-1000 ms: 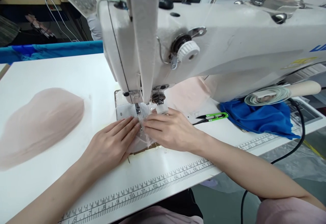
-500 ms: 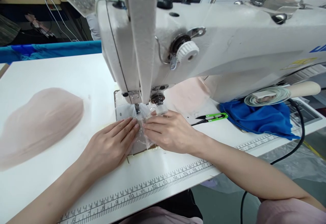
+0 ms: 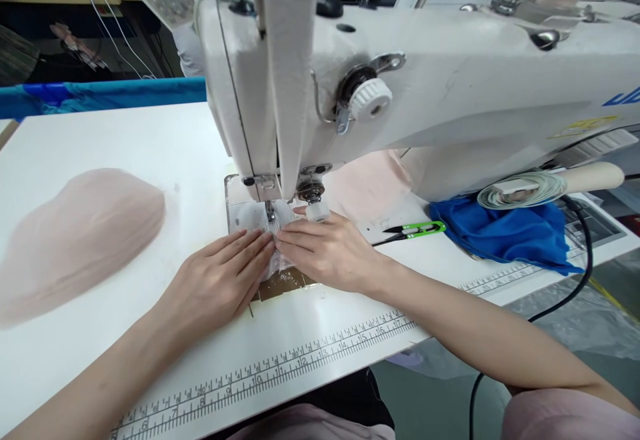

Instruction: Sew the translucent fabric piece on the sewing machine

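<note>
A thin, sheer whitish fabric piece (image 3: 273, 265) lies under the presser foot (image 3: 271, 211) of a white sewing machine (image 3: 450, 80). My left hand (image 3: 215, 280) rests palm down on its left side, fingers stretched out and close together. From the right, my right hand (image 3: 335, 250) lies on the fabric with its fingers extended, their tips almost meeting the left fingertips just before the foot. Its thumb is mostly hidden. Between the hands and the table's front edge, a brownish plate (image 3: 285, 283) shows.
Sheer pink fabric (image 3: 90, 227) lies on the left of the white table (image 3: 150, 137), with another pink piece (image 3: 370, 183) behind my right hand. Green thread snips (image 3: 423, 229), a blue cloth (image 3: 505, 233) and a rolled tape (image 3: 523, 190) sit at the right. A printed ruler (image 3: 280, 375) follows the front edge.
The sheer fabric has slid away from me beneath the presser foot, uncovering more of the brown plate. Both hands have moved slightly forward with it. The view has shifted a little.
</note>
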The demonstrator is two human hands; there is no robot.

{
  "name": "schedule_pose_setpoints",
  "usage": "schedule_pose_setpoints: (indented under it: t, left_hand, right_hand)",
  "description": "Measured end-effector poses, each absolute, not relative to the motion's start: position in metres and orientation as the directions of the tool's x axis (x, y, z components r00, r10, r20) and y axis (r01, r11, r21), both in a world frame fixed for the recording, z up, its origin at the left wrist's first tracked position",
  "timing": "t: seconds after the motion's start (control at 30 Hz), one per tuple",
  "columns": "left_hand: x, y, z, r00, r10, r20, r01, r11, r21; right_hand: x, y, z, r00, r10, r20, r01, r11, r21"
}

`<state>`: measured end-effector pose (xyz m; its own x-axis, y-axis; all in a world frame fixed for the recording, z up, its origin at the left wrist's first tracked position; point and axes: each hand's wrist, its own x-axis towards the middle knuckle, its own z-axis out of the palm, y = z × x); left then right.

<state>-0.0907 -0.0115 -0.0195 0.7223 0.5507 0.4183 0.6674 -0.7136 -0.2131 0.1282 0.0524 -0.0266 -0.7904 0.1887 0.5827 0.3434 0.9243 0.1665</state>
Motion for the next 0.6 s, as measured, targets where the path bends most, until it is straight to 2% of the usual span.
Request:
schedule_pose_setpoints:
  t: [0.17,0.4,0.6]
  left_hand:
    - [-0.091,-0.011,-0.019,0.725,0.552,0.412,0.667,-0.712,-0.22]
    - [-0.097,-0.002,-0.024,0.707,0.59,0.391,0.692,-0.693,-0.204]
    - [-0.091,-0.011,-0.022,0.674,0.595,0.439,0.718,-0.667,-0.198]
  right_hand:
    - [0.128,0.05,-0.03,-0.77,0.195,0.607,0.362,0.918,0.164]
    - [0.127,0.054,-0.031,-0.798,0.242,0.552,0.371,0.919,0.134]
    - [0.127,0.053,-0.03,-0.79,0.225,0.57,0.37,0.917,0.151]
